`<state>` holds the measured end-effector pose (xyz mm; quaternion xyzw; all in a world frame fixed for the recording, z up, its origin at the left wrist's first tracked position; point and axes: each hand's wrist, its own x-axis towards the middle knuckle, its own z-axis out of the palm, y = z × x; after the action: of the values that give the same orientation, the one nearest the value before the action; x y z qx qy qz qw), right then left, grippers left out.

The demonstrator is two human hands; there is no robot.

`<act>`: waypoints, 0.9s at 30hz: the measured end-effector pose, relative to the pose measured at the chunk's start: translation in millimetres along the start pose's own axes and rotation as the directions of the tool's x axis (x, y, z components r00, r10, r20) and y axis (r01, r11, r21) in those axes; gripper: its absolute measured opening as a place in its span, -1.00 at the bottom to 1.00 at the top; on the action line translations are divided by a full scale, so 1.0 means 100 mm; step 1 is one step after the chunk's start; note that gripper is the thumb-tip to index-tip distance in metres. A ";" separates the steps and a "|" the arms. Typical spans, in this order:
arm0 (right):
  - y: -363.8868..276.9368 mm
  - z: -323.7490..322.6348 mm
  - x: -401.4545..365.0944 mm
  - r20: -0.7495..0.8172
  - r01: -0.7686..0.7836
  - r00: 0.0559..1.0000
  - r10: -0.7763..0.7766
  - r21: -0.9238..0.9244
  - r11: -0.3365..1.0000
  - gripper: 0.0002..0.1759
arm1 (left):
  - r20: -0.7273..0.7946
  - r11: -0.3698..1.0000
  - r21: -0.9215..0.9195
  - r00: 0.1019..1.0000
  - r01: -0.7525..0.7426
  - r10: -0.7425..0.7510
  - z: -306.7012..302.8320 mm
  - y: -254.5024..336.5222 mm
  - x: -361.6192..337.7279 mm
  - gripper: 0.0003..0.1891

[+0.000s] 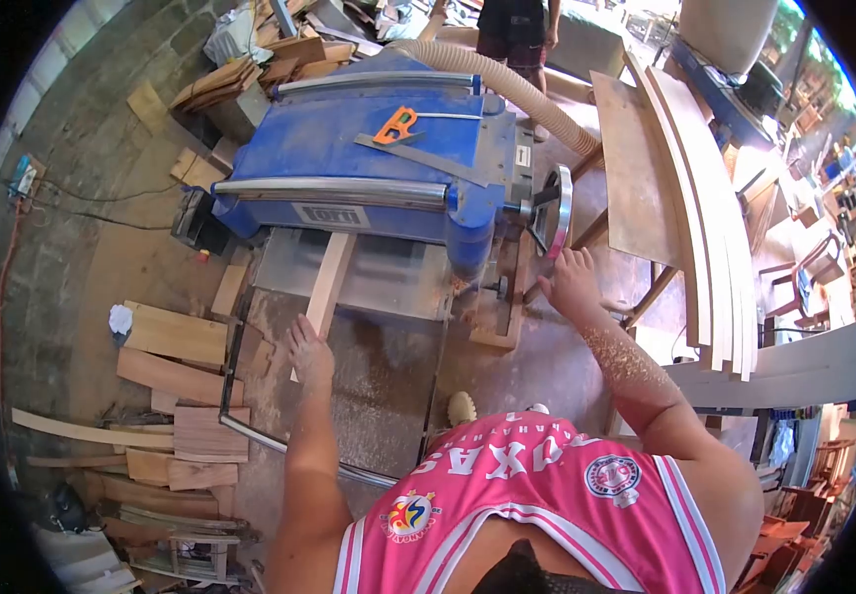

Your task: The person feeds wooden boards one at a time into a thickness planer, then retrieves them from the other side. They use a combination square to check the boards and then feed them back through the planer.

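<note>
A blue thickness planer (349,158) stands in front of me with a metal infeed table (388,277). A pale wooden board (329,282) lies on that table, its far end under the machine. My left hand (307,351) rests flat on the near end of the board, fingers together. My right hand (571,282) reaches to the planer's silver handwheel (559,210) and touches its lower rim. My forearm is dusted with sawdust.
An orange-handled square (403,129) lies on the planer top. A beige dust hose (507,84) runs off the machine. Curved wooden pieces (705,218) lean at the right. Offcuts (176,381) litter the floor at the left. Another person's legs (512,35) stand beyond.
</note>
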<state>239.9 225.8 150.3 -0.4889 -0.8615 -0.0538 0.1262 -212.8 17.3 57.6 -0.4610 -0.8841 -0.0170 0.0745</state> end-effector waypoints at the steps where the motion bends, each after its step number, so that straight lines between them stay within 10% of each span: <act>1: 0.00 0.00 0.00 0.000 0.000 1.000 0.000 -0.004 1.000 -0.51 | 0.000 1.000 -0.004 1.000 0.000 0.000 0.03 0.00 0.03 -0.35; 27: -0.11 -0.06 0.01 0.039 -0.097 0.995 0.097 -0.003 0.995 -0.44 | -0.092 0.999 -0.039 0.996 -0.015 0.011 0.22 0.35 0.59 -0.40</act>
<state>230.5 219.6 156.4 -0.5314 -0.8389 -0.0388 0.1116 -219.8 87.2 43.1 -0.4668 -0.8762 -0.0553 0.1060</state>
